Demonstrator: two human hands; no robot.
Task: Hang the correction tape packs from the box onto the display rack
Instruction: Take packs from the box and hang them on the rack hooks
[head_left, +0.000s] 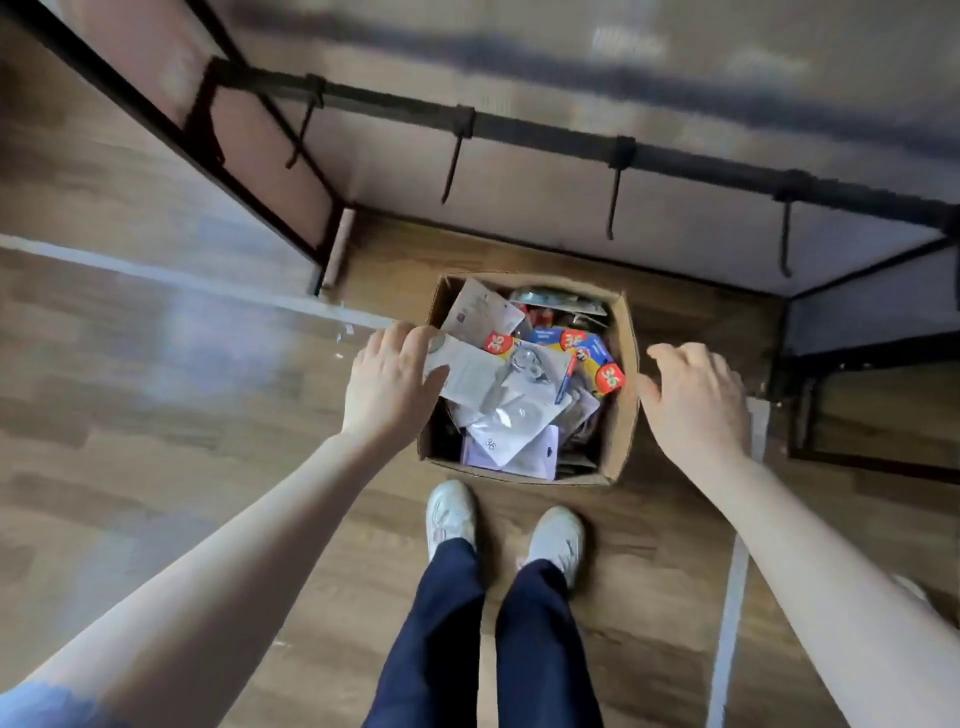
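I see my shoes (501, 525) at six o'clock. My left hand (392, 382) pinches a correction tape pack (467, 371) over the box (621, 415); my right hand (696, 400) hovers empty, fingers loosely apart. Display rack (545, 132) at twelve.

A person in dark navy trousers (467, 649) and pale grey-white trainers (451, 514), forearms bare, a blue sleeve (47, 701) at the left shoulder.

Soft even daylight, pale glare patch on floor (208, 332) at left. Motion blur across rack (545, 135) up top, wide-angle bending at edges.
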